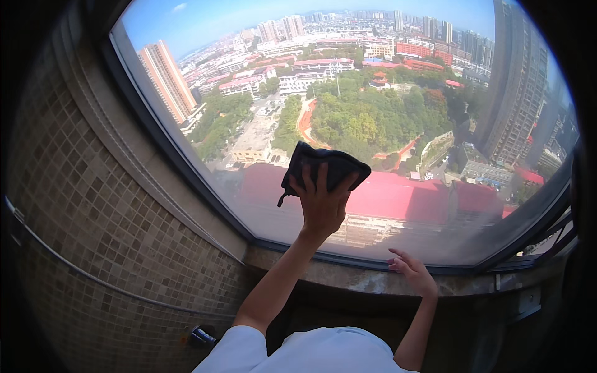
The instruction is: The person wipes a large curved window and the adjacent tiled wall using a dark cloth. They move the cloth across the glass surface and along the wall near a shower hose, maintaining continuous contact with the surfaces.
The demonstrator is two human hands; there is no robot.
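Note:
A dark folded cloth lies pressed against the window pane, with a small loop hanging from its lower left corner. Spread over it, the fingers of my left hand hold it to the glass, the arm stretched up and forward. Lower and to the right, my right hand hovers near the window's bottom frame, holding nothing. Its index finger points left and the other fingers are loosely bent.
Below the pane runs a stone sill. A tiled wall with a metal rail stands on the left. Dark window framing closes the right side. A small dark object sits low at the left. Buildings and trees show outside.

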